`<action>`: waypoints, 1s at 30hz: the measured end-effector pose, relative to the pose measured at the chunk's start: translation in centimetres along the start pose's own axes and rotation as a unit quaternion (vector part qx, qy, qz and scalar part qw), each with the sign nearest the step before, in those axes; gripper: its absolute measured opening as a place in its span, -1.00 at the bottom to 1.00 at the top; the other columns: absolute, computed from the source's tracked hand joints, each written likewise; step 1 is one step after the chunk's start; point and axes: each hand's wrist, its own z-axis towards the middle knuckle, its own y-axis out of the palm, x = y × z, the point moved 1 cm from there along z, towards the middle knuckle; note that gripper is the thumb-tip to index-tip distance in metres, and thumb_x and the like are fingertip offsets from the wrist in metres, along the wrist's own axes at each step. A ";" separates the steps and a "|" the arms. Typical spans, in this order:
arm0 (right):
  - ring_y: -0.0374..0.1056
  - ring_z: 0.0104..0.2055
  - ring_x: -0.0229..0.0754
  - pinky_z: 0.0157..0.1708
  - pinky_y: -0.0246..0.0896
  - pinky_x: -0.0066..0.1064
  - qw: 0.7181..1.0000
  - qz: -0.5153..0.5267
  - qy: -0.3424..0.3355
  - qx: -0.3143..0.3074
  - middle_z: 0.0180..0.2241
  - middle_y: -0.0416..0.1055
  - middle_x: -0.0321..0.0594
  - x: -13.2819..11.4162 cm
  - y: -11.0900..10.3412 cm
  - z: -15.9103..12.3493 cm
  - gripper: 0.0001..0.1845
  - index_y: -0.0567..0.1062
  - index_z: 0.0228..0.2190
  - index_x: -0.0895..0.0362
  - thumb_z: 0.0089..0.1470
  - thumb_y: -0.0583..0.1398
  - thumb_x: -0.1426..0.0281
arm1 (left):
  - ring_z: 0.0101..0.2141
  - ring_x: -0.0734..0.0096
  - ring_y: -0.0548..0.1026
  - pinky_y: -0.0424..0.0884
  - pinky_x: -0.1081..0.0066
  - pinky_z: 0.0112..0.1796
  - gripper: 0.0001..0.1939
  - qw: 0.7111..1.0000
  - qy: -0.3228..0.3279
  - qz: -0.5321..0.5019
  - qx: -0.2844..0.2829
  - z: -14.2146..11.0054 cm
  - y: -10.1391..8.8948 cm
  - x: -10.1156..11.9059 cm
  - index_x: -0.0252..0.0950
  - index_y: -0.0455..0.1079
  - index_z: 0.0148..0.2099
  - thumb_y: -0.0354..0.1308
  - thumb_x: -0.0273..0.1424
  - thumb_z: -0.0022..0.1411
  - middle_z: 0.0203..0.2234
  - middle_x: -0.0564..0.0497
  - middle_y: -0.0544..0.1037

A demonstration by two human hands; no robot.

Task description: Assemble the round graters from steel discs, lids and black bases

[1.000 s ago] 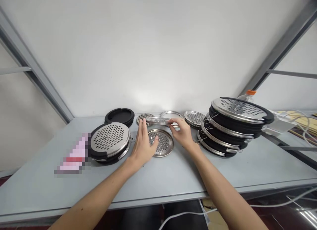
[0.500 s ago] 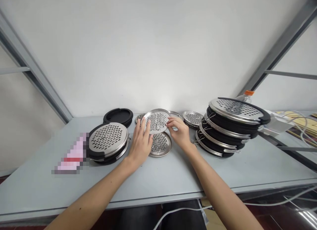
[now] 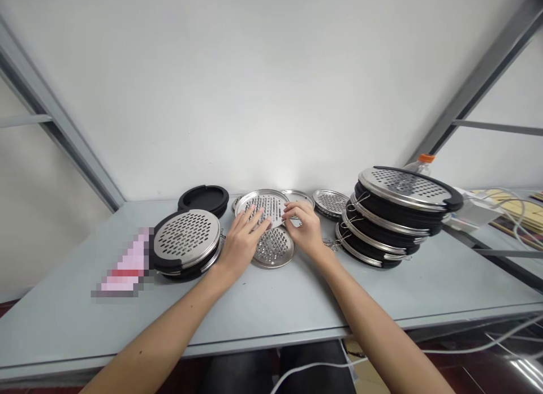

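A round metal grater disc lies tilted between my hands, its perforated face up. My left hand rests with spread fingers across its lower left part. At the disc's right rim, my right hand pinches the edge between thumb and fingers. Partly beneath it, nearer to me, a second grater disc sits on the table. Behind my right hand is another metal disc, partly covered. To the left of my left hand stands a short stack of black-rimmed round graters.
A black round base lies at the back left. More grater discs are piled at the back, beside a tall stack of black-rimmed graters with wire clips. A bottle with an orange cap, a white box and cables are farther right.
The upper disc has shifted slightly left and lies lower and flatter. My left hand's fingers have slid from its left edge onto its face; my right hand still pinches the rim.
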 end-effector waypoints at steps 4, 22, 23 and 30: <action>0.24 0.13 -0.05 0.09 0.18 -0.08 0.999 -0.019 0.003 -0.031 0.04 0.35 -0.11 -0.7 -0.1 0.0 -0.56 0.41 -0.06 0.05 -0.02 0.10 0.54 | 0.23 0.18 0.16 0.23 0.00 0.14 -0.55 1.000 -0.003 -0.014 0.002 -0.1 -0.2 -0.2 -0.18 0.28 0.18 -0.10 -0.60 0.32 0.15 -0.07 0.35; -0.24 0.36 -0.05 0.28 -0.11 -0.03 0.971 -0.019 -0.056 -0.231 0.33 -0.15 -0.14 -0.2 -0.1 -0.1 -0.23 0.00 0.27 0.08 0.05 0.05 0.58 | 0.20 0.18 0.20 0.21 0.05 0.15 -0.56 0.999 -0.003 0.002 -0.038 -0.3 0.3 -0.5 -0.24 0.31 0.16 -0.06 -0.64 0.29 0.15 -0.12 0.33; -0.22 0.36 -0.02 0.28 -0.11 -0.02 0.971 -0.013 -0.054 -0.234 0.33 -0.16 -0.12 -0.2 -0.1 -0.1 -0.23 0.00 0.28 0.08 0.07 0.11 0.49 | 0.20 0.18 0.21 0.22 0.04 0.15 -0.57 0.999 -0.004 0.002 -0.035 -0.3 0.3 -0.5 -0.24 0.31 0.16 -0.05 -0.63 0.30 0.15 -0.12 0.34; -0.13 0.34 0.02 0.26 -0.09 -0.02 0.970 0.007 -0.031 -0.239 0.32 -0.10 -0.10 -0.4 -0.2 0.0 -0.23 0.05 0.26 0.04 0.10 0.17 0.15 | 0.20 0.18 0.21 0.22 0.04 0.15 -0.57 1.000 -0.008 0.007 -0.029 -0.4 0.5 -0.8 -0.25 0.30 0.17 -0.03 -0.61 0.30 0.15 -0.12 0.34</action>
